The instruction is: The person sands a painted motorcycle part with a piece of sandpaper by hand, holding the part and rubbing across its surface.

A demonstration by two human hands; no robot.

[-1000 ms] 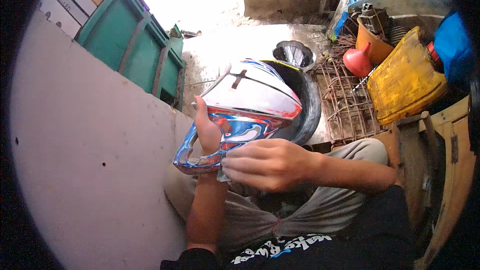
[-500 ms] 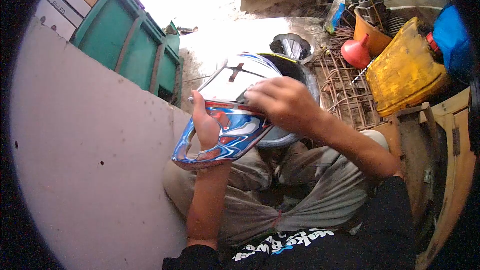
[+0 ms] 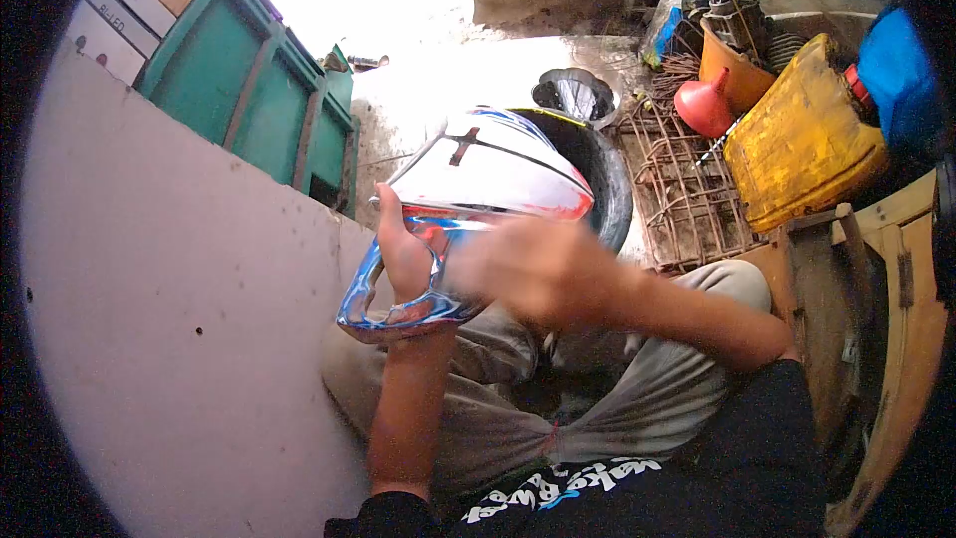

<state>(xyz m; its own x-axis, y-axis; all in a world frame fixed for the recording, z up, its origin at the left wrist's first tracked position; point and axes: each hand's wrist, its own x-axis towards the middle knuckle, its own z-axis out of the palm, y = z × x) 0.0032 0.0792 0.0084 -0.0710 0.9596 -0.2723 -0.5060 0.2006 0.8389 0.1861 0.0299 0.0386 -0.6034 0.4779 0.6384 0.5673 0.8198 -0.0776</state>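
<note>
The painted shell (image 3: 503, 179) lay mostly at two o'clock from the left hand (image 3: 406, 264), whose fingers clasped its edge; eleven o'clock from the right hand (image 3: 538, 269), its fingers too blurred to tell.

Just left of the left hand (image 3: 406, 264)'s grip on the painted shell (image 3: 508, 174), a pale slab (image 3: 189, 259) blocks sideways passage. Right of the grip, the blurred right hand (image 3: 543, 274) covers part of the shell's lower side. Beyond the grip, the shell's white face lies open to reach from above; past it, a dark tub (image 3: 622, 199) stands in the way. Nearer the body, trousered legs (image 3: 712, 304) hem the grip in, a gap between them. Well right, a rusty wire grid (image 3: 692, 204) obstructs.
</note>
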